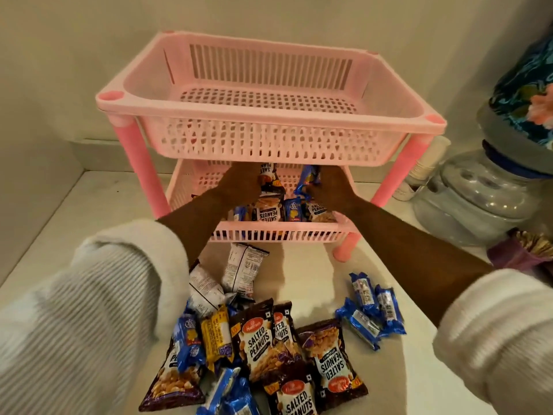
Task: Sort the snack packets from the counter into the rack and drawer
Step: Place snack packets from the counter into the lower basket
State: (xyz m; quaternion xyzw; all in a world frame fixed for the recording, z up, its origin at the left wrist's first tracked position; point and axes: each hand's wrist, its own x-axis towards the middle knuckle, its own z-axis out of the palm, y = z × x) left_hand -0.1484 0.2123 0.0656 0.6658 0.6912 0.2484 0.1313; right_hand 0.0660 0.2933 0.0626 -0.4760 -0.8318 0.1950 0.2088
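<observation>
A pink two-tier rack (269, 139) stands on the white counter (89, 205). Both my arms reach into its lower basket (278, 233). My left hand (239, 182) grips a dark salted peanuts packet (269, 178) under the upper tier. My right hand (329, 187) grips a blue biscuit packet (308, 178). Several peanut and biscuit packets (287, 212) lie in the lower basket. The upper basket (269, 94) holds nothing. On the counter near me lies a pile of peanut packets (260, 345) and blue biscuit packets (371, 310).
A water dispenser jar with a floral cover (493, 187) stands at the right, with a small purple thing (526, 253) beside it. Walls close in behind and at the left of the rack.
</observation>
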